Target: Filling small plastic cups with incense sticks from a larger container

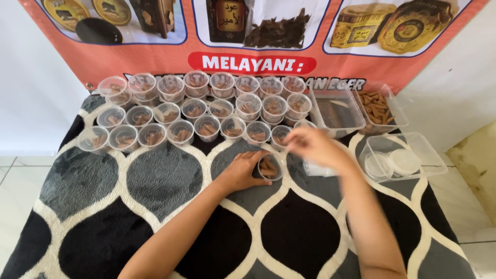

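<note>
bare rug [170,227] nearest; left hand [243,173] fingers grasping cup [269,168]; right hand [312,147] blurred, grip unclear.

At the far side, an orange banner [361,64] hangs on the wall, with rounded white panels showing pictures of gold and dark boxes, and a red oval label [251,63] in its middle. Below it, on the rug, many small round clear plastic cups [196,111] with lids stand in rows. To the right are three clear rectangular plastic containers: one dark inside [336,109], one with brown cones [378,107], and a nearer one with white lids [403,155].
</note>
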